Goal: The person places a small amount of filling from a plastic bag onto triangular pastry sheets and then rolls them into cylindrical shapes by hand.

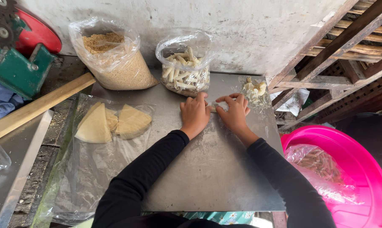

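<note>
Both hands, left hand [195, 114] and right hand [234, 112], press curled fingers [224, 100] onto a small dough roll [213, 108], pinning it against the steel worktop [208, 169] for shaping.

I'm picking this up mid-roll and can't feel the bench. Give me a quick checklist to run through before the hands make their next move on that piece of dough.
1. Both hands on the piece: left hand and right hand press a small pale dough piece between them: ok.
2. Piece fully rolled: mostly hidden by fingers: cannot tell.
3. Bare room on the metal sheet before the hands: ok.
4. Bag of finished rolls open, close behind the hands: ok.
5. Spare dough bits near the right hand: ok.
6. Wedge sheets lying on plastic, left of the hands: ok.
</note>
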